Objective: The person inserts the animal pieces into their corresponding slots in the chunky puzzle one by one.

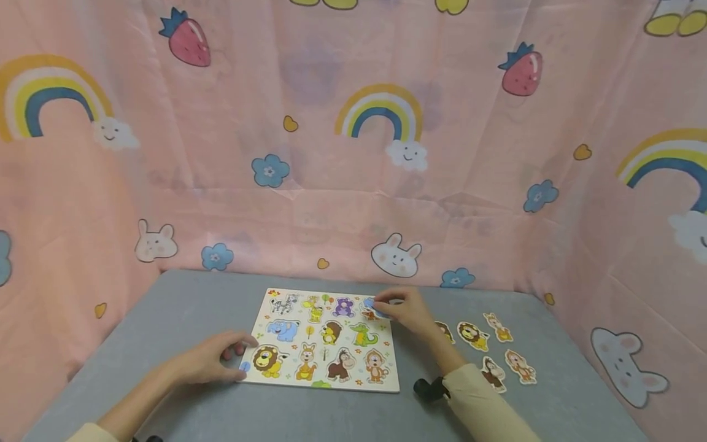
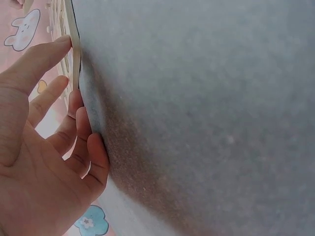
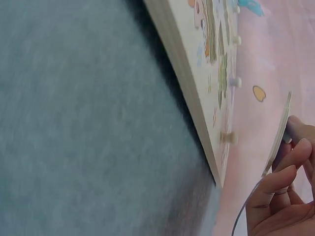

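A white puzzle board (image 1: 364, 389) printed with colourful animals lies flat on the grey table. My left hand (image 1: 207, 356) rests at its left side, thumb by the near corner. In the left wrist view, fingertips (image 2: 63, 43) touch the board's edge and the other fingers bend loosely. Over the far right corner, my right hand (image 1: 407, 310) pinches a thin puzzle piece (image 3: 279, 135), bluish in the head view. The right wrist view shows that piece edge-on, tilted and apart from the board, its face hidden. Small knobs (image 3: 229, 138) stand up from the board.
Loose animal pieces lie right of the board: a lion (image 1: 472, 336), a kangaroo (image 1: 498, 327), a monkey (image 1: 520, 366) and a dark brown animal (image 1: 493, 374). Another brown piece (image 1: 444, 331) is partly behind my right forearm. A pink printed curtain (image 1: 331, 227) surrounds the table.
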A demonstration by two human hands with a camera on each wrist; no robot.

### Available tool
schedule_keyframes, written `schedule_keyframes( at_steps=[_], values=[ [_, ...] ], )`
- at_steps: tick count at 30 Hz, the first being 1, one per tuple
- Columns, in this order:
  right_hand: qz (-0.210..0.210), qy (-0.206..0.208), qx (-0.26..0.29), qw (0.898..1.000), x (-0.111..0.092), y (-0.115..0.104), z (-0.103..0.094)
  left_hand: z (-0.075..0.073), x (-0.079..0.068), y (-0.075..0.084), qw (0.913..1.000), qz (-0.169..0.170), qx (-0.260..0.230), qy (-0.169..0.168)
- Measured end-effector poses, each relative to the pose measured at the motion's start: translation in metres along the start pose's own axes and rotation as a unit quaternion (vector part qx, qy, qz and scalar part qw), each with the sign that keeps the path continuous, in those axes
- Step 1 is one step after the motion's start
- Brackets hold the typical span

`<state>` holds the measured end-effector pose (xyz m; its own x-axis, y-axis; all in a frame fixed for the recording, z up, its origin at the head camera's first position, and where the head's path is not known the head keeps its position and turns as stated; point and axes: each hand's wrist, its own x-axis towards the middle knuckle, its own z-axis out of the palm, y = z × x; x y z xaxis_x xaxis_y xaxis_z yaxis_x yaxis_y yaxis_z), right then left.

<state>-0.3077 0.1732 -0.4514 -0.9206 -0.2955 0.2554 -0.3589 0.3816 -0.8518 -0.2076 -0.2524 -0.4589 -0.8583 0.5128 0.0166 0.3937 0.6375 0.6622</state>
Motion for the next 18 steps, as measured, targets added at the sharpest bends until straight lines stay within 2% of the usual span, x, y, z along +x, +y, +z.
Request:
schedule_keyframes(
  at_steps=[9,18],
  values=[
    [-0.023,-0.011,0.008,1.0,0.005,0.001,0.012,-0.003,0.0,0.002,0.9999,-0.011,0.001,-0.005],
    [-0.012,-0.034,0.017,0.999,0.006,0.0,0.02,-0.002,-0.001,0.001,1.0,-0.008,0.002,-0.004]
  ],
)
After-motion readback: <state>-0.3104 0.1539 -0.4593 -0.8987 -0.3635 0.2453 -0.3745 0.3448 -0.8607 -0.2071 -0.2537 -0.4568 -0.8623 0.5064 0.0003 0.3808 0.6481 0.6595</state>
